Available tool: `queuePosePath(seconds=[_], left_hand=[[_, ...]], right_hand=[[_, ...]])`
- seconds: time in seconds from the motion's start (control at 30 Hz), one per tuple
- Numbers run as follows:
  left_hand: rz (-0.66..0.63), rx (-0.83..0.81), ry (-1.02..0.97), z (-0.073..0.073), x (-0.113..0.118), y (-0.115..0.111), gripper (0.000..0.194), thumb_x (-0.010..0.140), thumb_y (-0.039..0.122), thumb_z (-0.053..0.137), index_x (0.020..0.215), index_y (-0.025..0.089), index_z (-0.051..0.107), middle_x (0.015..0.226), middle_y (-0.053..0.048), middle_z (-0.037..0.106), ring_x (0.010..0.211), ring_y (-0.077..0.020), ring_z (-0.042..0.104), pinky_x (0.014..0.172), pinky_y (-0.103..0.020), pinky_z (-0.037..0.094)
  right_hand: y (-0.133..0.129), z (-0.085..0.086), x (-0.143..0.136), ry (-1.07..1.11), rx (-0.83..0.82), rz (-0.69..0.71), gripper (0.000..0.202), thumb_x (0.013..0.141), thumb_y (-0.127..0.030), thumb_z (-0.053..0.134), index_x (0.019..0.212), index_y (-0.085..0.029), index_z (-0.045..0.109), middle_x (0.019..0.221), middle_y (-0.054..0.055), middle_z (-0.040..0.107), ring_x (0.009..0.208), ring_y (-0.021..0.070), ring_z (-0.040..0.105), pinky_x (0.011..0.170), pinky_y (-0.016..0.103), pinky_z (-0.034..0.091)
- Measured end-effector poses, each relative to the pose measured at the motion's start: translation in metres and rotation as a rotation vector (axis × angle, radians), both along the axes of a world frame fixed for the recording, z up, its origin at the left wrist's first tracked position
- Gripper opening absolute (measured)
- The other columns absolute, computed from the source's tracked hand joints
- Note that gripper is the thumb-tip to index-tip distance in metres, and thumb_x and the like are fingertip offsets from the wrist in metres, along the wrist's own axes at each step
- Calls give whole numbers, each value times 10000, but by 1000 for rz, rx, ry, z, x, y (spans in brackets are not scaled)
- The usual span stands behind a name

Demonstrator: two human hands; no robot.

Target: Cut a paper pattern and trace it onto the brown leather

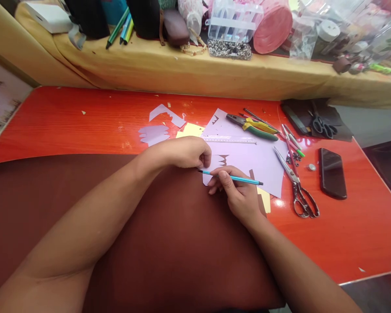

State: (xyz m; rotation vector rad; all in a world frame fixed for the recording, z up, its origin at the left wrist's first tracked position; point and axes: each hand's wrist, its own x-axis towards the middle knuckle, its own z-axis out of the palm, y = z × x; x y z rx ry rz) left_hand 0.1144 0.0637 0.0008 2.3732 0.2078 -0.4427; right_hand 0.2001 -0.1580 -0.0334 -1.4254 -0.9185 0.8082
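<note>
A large dark brown sheet (182, 234), which looks like leather, covers the near side of the table and hangs toward me. My left hand (192, 152) rests at its far edge with the fingers curled down; whatever they pinch is hidden. In my right hand (233, 187) is a slim light-blue pen (244, 179), held between thumb and fingers. Its dark tip points left, close below the left fingertips at the sheet's edge. White paper (267, 161) with small brown cut-outs lies beyond both hands, and a clear ruler (231, 139) lies on it.
Pliers (254, 127) lie on the paper's far part. To the right are large scissors (295, 182), a black phone (333, 174) and smaller scissors (321, 124) on dark material. Paper scraps (154, 134) lie left of the paper. A cloth-covered ledge (169, 71) full of supplies borders the back.
</note>
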Motion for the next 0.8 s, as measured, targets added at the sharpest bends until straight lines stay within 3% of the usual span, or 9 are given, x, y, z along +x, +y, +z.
queuePosePath(seconds=[0.6, 0.8], left_hand=[[-8, 218, -9, -1, -4, -9, 240, 878, 202, 654, 1091, 245, 755, 1115, -46, 788, 892, -202, 676, 665, -272, 416], [-4, 189, -1, 0, -2, -4, 211, 865, 213, 701, 1054, 247, 787, 1098, -28, 801, 896, -192, 687, 701, -260, 432]], right_hand=[[0, 4, 1, -40, -33, -38, 353, 1083, -562, 647, 1005, -237, 758, 759, 6, 739, 589, 167, 700, 605, 322, 569], [1, 3, 1, -23, -20, -22, 347, 1087, -549, 647, 996, -231, 755, 771, 5, 737, 587, 157, 698, 604, 312, 569]])
